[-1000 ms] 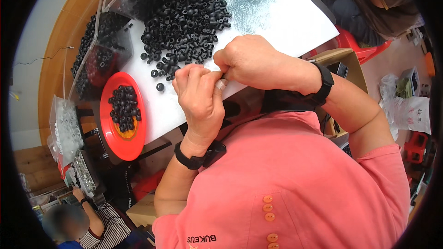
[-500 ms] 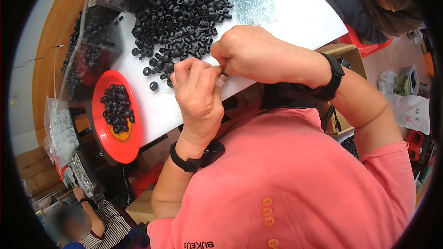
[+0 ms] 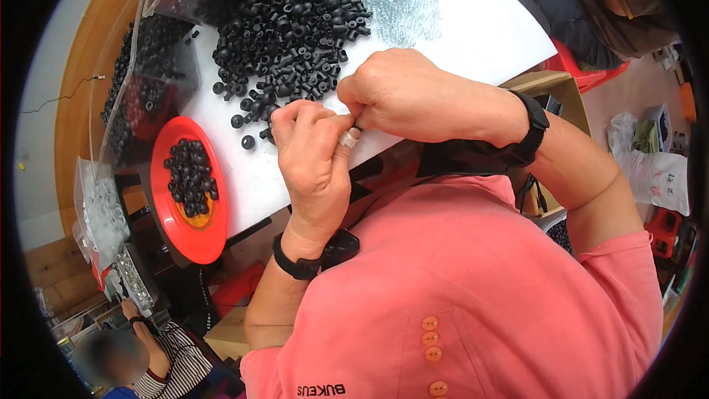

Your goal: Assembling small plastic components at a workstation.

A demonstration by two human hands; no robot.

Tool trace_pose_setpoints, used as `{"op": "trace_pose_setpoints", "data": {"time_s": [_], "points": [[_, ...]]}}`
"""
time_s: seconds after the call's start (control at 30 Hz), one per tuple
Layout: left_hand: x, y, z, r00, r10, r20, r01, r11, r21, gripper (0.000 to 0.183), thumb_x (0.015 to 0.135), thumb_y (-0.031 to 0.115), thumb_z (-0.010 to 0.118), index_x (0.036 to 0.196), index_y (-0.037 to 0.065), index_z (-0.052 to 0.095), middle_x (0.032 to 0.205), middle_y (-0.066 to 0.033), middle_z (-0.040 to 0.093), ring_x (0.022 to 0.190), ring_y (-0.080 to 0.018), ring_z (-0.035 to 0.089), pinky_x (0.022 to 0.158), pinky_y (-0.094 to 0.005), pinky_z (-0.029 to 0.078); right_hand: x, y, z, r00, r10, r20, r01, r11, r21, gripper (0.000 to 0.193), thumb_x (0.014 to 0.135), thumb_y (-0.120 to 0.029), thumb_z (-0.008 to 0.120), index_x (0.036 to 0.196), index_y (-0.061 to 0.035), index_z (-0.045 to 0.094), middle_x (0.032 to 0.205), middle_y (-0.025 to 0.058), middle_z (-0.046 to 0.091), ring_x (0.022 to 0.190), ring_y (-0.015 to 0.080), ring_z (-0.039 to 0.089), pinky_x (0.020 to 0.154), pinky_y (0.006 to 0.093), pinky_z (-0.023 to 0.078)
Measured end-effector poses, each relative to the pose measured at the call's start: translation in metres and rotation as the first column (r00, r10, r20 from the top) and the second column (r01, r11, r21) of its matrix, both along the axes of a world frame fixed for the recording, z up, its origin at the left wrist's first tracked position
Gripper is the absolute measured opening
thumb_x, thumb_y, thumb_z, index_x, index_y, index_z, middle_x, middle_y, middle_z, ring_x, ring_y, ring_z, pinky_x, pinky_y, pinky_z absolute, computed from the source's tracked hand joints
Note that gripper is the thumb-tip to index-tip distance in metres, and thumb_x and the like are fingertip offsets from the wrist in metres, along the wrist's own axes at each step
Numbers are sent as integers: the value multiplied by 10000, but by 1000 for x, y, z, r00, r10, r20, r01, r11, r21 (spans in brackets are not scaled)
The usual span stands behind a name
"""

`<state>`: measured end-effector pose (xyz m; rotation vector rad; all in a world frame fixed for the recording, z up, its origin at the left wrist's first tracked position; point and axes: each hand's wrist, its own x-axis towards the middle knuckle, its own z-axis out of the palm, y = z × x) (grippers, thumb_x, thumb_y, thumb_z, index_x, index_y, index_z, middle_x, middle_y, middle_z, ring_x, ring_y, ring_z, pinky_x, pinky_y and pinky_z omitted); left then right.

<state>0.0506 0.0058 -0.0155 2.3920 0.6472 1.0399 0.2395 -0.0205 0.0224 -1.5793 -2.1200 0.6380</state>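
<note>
My left hand [image 3: 314, 159] and my right hand [image 3: 399, 96] meet fingertip to fingertip over the near edge of the white table. Both have their fingers curled closed, and whatever is pinched between them is hidden. White tape wraps a fingertip of the left hand. Just beyond the hands spreads a big heap of small black rubber-like parts [image 3: 295, 37], some round with a hole, others short tubes. A few loose ones lie beside my left knuckles. Farther left, a red plate [image 3: 193, 247] carries a pile of round black pieces [image 3: 190, 174].
Clear plastic bins [image 3: 144, 66] with more black parts stand at the far left. A bag of clear pieces [image 3: 103, 207] hangs beside the table. A cardboard box [image 3: 569, 96] is by my right arm. Other people sit at lower left and upper right.
Both hands have shifted slightly down toward me, still pressed together at the fingertips. The heap and the red plate look the same, with the whole view moved a little.
</note>
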Motion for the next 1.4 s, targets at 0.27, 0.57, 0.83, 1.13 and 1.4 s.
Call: {"op": "trace_pose_setpoints", "data": {"time_s": [0.27,0.57,0.83,1.13,1.4], "points": [[6,6,3,998,8,-69,3,987,158,223,723,-95,643,900,40,631,900,-86,580,978,-311,537,812,-411,380,-6,0,9,998,-67,6,67,997,-45,179,740,-177,677,742,-1,709,728,217,680,726,404,682,634,486,527],[6,-3,11,989,98,-107,-68,964,256,218,765,-64,668,965,24,665,903,-96,577,958,-315,524,826,-414,400,-4,-13,-8,971,-228,-71,233,968,87,103,784,-122,646,828,-48,702,711,150,682,688,338,664,635,423,504],[-3,-3,12,983,57,-175,-9,964,267,246,737,-53,659,974,13,665,926,-101,572,963,-327,524,820,-447,413,2,-27,-14,868,-260,-424,321,944,79,120,821,-143,676,835,-24,678,695,113,666,627,223,633,610,354,480],[0,1,12,973,88,-214,-8,937,349,238,735,-53,651,966,3,656,903,-113,554,940,-325,530,791,-432,432,-9,-43,-31,890,-277,-362,420,809,412,67,828,-54,689,888,-38,664,750,110,676,640,253,648,566,341,479],[-15,-4,23,997,70,-35,-70,998,8,180,793,-62,648,957,3,684,826,-102,564,858,-271,517,738,-367,450,-22,-22,-27,929,-363,73,221,702,676,82,699,-77,684,771,-72,645,720,88,627,641,272,661,535,389,516]]}}
